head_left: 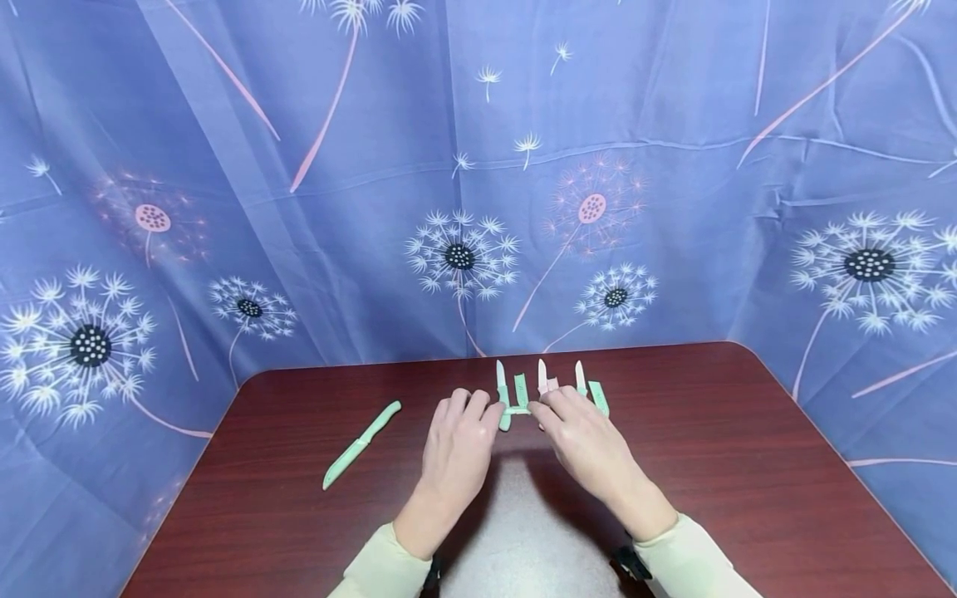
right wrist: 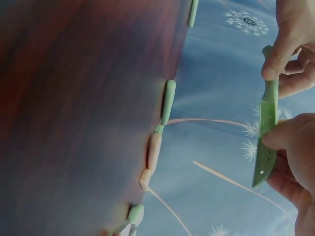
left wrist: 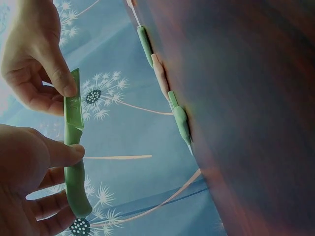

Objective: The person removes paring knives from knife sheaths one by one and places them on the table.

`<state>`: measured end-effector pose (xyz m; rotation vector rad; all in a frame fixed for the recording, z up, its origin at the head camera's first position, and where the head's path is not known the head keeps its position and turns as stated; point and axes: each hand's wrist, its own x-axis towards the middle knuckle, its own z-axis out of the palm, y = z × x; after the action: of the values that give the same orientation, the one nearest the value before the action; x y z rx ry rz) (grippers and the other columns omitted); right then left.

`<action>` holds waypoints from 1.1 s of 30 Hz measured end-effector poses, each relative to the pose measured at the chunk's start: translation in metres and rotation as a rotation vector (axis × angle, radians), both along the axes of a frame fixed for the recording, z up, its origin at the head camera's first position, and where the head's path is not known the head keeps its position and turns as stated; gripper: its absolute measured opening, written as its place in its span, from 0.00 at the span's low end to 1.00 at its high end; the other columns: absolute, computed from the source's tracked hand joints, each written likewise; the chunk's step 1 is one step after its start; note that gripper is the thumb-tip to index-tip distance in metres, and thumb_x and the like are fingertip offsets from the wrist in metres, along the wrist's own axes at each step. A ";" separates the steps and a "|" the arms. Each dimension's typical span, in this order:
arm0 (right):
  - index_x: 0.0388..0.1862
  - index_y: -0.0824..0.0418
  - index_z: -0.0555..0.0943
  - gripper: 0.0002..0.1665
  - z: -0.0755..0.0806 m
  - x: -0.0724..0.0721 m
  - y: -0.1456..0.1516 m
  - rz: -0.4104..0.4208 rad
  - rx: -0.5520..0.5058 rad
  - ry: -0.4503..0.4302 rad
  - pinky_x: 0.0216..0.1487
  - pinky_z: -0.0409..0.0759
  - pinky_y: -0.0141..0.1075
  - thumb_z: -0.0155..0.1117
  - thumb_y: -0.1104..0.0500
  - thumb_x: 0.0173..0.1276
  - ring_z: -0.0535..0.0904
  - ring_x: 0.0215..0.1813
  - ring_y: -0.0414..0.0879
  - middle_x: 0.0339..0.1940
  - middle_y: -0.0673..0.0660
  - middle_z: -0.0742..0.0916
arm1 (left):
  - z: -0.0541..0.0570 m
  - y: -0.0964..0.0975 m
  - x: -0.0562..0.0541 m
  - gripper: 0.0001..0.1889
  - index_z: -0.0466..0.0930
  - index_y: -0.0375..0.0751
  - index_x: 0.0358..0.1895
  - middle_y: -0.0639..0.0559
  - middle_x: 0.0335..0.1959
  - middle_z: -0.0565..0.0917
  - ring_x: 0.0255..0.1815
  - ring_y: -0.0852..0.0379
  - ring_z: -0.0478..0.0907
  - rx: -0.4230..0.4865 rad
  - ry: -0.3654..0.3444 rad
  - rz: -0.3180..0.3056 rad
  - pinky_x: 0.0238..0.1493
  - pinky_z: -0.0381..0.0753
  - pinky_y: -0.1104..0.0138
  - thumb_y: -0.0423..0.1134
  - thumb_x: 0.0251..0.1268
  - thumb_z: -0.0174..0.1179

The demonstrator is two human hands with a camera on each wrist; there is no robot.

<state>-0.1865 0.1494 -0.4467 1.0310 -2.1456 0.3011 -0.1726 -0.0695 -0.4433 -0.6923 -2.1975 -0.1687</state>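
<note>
My left hand pinches the handle of a green knife between thumb and fingers. The knife's green sheath covers the blade up to the handle, and my right hand grips that sheath. The knife is held level above the table, between both hands. Just beyond lie a green knife with its blade bare and a loose green sheath. A pink knife and pink sheath, then another green knife and green sheath, lie behind my right hand, partly hidden.
A sheathed green knife lies slanted on the left of the dark red-brown table. Behind the far edge hangs a blue curtain with dandelion prints.
</note>
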 end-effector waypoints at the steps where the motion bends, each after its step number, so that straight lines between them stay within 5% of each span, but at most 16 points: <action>1: 0.49 0.68 0.86 0.14 0.000 0.000 0.000 0.004 -0.001 0.008 0.43 0.81 0.44 0.72 0.71 0.63 0.77 0.41 0.53 0.42 0.57 0.83 | 0.000 0.000 0.000 0.08 0.89 0.42 0.44 0.50 0.36 0.78 0.37 0.46 0.74 -0.002 0.007 0.002 0.34 0.75 0.60 0.29 0.64 0.66; 9: 0.49 0.66 0.86 0.14 0.001 0.002 -0.001 -0.046 0.022 0.042 0.47 0.81 0.48 0.55 0.68 0.73 0.79 0.45 0.56 0.44 0.58 0.84 | 0.000 0.000 0.001 0.09 0.89 0.44 0.43 0.51 0.34 0.78 0.37 0.48 0.74 -0.026 0.056 0.040 0.35 0.75 0.60 0.33 0.70 0.59; 16: 0.49 0.65 0.87 0.14 0.002 0.002 -0.001 -0.063 0.029 0.052 0.50 0.79 0.49 0.54 0.65 0.76 0.79 0.45 0.56 0.43 0.57 0.84 | 0.000 0.001 0.000 0.11 0.90 0.45 0.40 0.51 0.32 0.78 0.36 0.47 0.76 -0.022 0.125 0.046 0.44 0.77 0.55 0.35 0.72 0.55; 33: 0.49 0.64 0.87 0.13 0.000 -0.002 0.002 -0.053 0.024 0.070 0.54 0.78 0.52 0.62 0.62 0.70 0.77 0.42 0.55 0.42 0.57 0.85 | 0.001 0.000 0.000 0.16 0.90 0.45 0.41 0.51 0.34 0.79 0.37 0.47 0.78 -0.032 0.112 0.062 0.45 0.77 0.54 0.34 0.77 0.50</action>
<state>-0.1886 0.1510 -0.4470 0.9818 -2.1147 0.2111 -0.1729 -0.0698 -0.4421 -0.6347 -2.1150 -0.0616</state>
